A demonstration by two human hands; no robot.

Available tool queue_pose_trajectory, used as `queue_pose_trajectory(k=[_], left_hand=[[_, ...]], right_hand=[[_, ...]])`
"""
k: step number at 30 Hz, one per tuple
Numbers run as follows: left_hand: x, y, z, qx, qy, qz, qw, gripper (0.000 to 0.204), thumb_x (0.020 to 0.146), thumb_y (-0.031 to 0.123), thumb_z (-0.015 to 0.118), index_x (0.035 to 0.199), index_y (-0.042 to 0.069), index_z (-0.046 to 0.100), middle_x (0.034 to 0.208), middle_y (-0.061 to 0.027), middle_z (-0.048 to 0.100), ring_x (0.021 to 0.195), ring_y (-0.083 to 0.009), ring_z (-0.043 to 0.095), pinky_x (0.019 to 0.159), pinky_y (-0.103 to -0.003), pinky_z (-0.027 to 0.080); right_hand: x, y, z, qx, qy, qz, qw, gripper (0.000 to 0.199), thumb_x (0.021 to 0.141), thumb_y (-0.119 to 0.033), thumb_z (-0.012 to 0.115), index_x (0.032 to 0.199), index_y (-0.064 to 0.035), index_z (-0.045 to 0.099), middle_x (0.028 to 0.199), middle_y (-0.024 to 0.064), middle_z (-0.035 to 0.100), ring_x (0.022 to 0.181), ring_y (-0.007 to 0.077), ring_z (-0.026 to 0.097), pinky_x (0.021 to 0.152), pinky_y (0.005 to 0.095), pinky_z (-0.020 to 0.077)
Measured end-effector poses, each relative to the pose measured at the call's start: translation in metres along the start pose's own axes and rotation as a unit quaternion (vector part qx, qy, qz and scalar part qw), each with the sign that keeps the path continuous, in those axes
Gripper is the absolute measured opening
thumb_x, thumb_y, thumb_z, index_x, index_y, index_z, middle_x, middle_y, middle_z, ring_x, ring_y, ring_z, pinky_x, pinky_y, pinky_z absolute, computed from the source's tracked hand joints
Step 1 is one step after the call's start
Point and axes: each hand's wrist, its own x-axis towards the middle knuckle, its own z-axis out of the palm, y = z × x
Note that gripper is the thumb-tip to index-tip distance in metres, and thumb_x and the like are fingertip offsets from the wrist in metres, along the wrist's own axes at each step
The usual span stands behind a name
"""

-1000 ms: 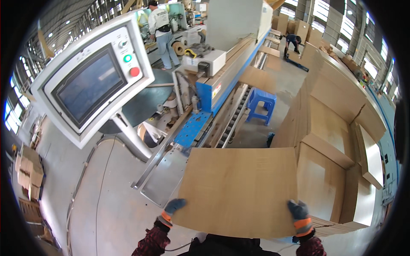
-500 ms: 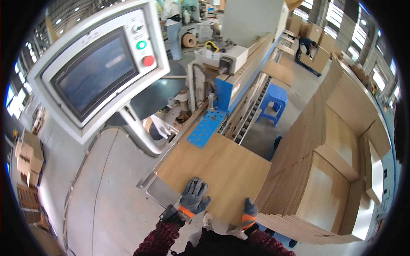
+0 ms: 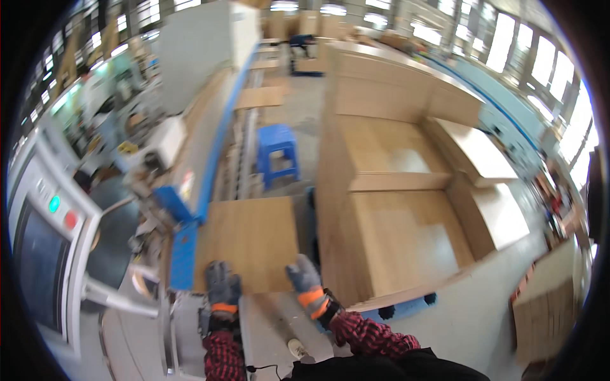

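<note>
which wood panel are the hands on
The lone panel on the machine bed beside the blue rail; both gloved hands rest at its near edge, unlike the stacked panels.

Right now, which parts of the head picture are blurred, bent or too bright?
Head view: motion blur smears the left side, around the control panel and machine; the gloved left hand and right hand on the wooden panel look soft; fisheye bends straight edges near the rim; the windows glare white.
</note>
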Motion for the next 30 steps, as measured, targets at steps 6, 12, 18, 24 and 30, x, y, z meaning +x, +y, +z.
queue_pose_trajectory(k=[6,12,18,24,30], left_hand=[[0.059,-0.015,0.021,-0.007,-0.016,-0.023,1.000,0.049,0.086,0.031,0.037,0.117,-0.006,0.043,0.124,-0.0256,0.037,0.115,-0.0416,0.033,0.100,-0.047,0.024],[0.123,0.005,0.045,-0.017,-0.050,-0.043,0.998,0.049,0.086,0.032,0.039,0.119,-0.005,0.042,0.125,-0.0258,0.037,0.117,-0.0410,0.032,0.101,-0.046,0.024],[0.087,0.032,0.065,-0.256,0.028,-0.103,0.961,0.038,0.087,0.021,0.044,0.116,-0.004,0.046,0.124,-0.0232,0.041,0.110,-0.0372,0.042,0.093,-0.040,0.035],[0.047,0.130,0.022,-0.386,0.083,-0.123,0.910,0.035,0.089,0.025,0.045,0.108,-0.004,0.053,0.117,-0.0207,0.048,0.107,-0.0307,0.047,0.091,-0.036,0.037],[0.096,0.298,-0.056,-0.707,-0.096,-0.025,0.701,0.038,0.093,0.027,0.037,0.114,-0.002,0.050,0.114,-0.0117,0.051,0.102,-0.0200,0.050,0.092,-0.030,0.038]], right_hand=[[0.115,-0.081,-0.249,-0.016,0.350,-0.230,0.908,0.025,0.075,-0.019,0.063,0.089,-0.0016,0.053,0.078,0.0087,0.051,0.069,0.0236,0.048,0.063,0.0332,0.0416],[0.221,-0.089,-0.498,-0.194,0.662,-0.178,0.702,0.060,0.065,-0.044,0.071,0.091,0.0077,0.054,0.083,0.0186,0.058,0.079,0.0267,0.056,0.068,0.0381,0.0427],[0.252,-0.100,-0.541,-0.188,0.427,-0.006,0.885,0.041,0.066,-0.036,0.070,0.071,0.0035,0.062,0.057,0.0095,0.058,0.048,0.0233,0.054,0.053,0.0353,0.0443],[0.242,-0.103,-0.588,0.239,0.294,0.025,0.925,0.024,0.077,-0.031,0.062,0.080,-0.0091,0.053,0.053,0.0050,0.047,0.037,0.0178,0.044,0.032,0.0284,0.0317],[0.219,-0.101,-0.562,0.265,0.240,-0.015,0.934,0.025,0.080,-0.032,0.059,0.064,-0.0189,0.046,0.047,-0.0021,0.040,0.036,0.0135,0.037,0.033,0.0262,0.0289]])
